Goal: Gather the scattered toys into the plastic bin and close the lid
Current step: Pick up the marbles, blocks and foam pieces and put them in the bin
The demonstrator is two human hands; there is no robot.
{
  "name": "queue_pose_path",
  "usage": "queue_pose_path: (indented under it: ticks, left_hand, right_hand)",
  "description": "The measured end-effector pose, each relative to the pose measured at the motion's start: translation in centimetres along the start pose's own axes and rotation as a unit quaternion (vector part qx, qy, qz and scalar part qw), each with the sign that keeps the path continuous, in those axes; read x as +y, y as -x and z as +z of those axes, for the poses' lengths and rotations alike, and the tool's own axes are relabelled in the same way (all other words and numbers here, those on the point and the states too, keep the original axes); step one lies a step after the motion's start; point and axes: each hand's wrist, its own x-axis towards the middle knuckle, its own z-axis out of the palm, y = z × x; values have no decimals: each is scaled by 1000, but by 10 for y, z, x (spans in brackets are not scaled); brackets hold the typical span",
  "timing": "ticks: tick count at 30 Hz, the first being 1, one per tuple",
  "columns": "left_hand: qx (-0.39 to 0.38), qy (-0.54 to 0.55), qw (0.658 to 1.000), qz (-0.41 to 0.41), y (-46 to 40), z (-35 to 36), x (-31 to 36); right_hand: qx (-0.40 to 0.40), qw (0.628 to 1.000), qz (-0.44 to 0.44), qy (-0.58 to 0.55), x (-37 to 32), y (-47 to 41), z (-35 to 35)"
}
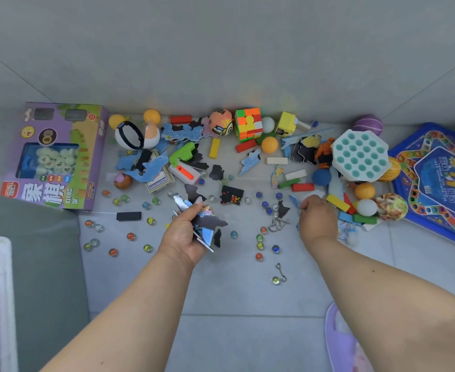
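Toys lie scattered on the grey tiled floor along the wall: flat puzzle pieces (250, 161), glass marbles (130, 236), wooden blocks (214, 147), balls (269, 144) and a colour cube (248, 124). My left hand (187, 232) grips a stack of flat puzzle pieces (207, 222) above the floor. My right hand (318, 217) reaches down with curled fingers and pinches a pale blue puzzle piece (294, 201) beside the wooden blocks. A white rim of the plastic bin (4, 267) shows at the lower left edge.
A purple game box (57, 157) lies at the left. At the right sit a blue board-game tray (441, 181) and a white tray with teal holes (360, 155). Metal ring puzzles (277, 224) lie between my hands. A purple slipper (347, 345) is bottom right.
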Motion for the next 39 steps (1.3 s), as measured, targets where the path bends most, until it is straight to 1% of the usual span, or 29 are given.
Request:
queue_pose_path:
  ticks: [2,4,6,9,13,17,18,20,22,23,24,25,26,27,29,31,32,33,34,35,36,37,38,39]
  left_hand:
    - [1,-1,1000,-1,1,0,-3]
    - [-2,0,1000,-2,3,-1,-6]
    - [-4,1,1000,-6,4,-3,-9]
    - [-1,-14,1000,-5,6,-6,-12]
    - [-1,-23,1000,-3,5,-7,-16]
    - [-6,-33,999,-19,3,-8,-21]
    - [-6,-34,999,-20,3,-8,-22]
    - [-15,-49,999,-16,2,-10,-24]
    - [-23,-72,997,-3,0,-11,-27]
    - [-28,-82,996,3,-1,-11,-29]
    - [-34,-89,995,11,-1,-11,-30]
    - [-43,-94,994,17,1,-10,-32]
    - [-57,-101,993,22,3,-9,-33]
    - [-78,-110,991,24,6,-8,-34]
    - [-103,-135,985,28,10,-7,-35]
    - [-80,-148,985,29,12,-8,-36]
    - [-72,-145,986,22,13,-9,-36]
    - [-69,-139,988,15,14,-9,-36]
    - [-64,-132,989,8,15,-10,-35]
    - [-58,-124,991,2,16,-11,-35]
    - [-50,-116,992,-4,16,-12,-35]
    - [-43,-110,993,-9,17,-13,-34]
    - [-36,-108,993,-14,18,-14,-34]
    - [-30,-110,993,-20,18,-16,-34]
  right_hand:
    - [19,998,14,-58,-4,6,-1]
    - [8,997,-2,-77,-10,10,-1]
    - [-33,997,-35,-62,-14,12,2]
    - [-85,995,-28,-38,-21,8,3]
    - [-102,995,-16,-9,-26,-1,-2]
    - [-117,993,-6,7,-29,-5,-3]
    - [-117,993,1,-13,-29,-3,-5]
    - [-82,990,35,-109,-32,3,-10]
    - [-18,971,63,-231,-45,16,-19]
    - [-9,957,64,-284,-56,25,-23]
    - [-25,939,60,-337,-67,34,-25]
    - [-64,919,56,-384,-79,44,-25]
    - [-117,899,53,-419,-90,54,-25]
    - [-168,886,46,-430,-98,63,-23]
    - [-234,891,15,-390,-106,74,-19]
    - [-278,887,-13,-369,-106,77,-20]
    - [-296,877,-20,-377,-105,79,-23]
    - [-298,872,-23,-388,-103,80,-24]
    - [-264,881,-21,-393,-98,81,-24]
    - [-194,903,-5,-382,-91,84,-21]
    - [-108,924,31,-365,-81,89,-19]
    - [-31,935,89,-342,-69,97,-16]
    - [13,937,150,-316,-55,108,-12]
    - [14,936,201,-289,-43,122,-7]
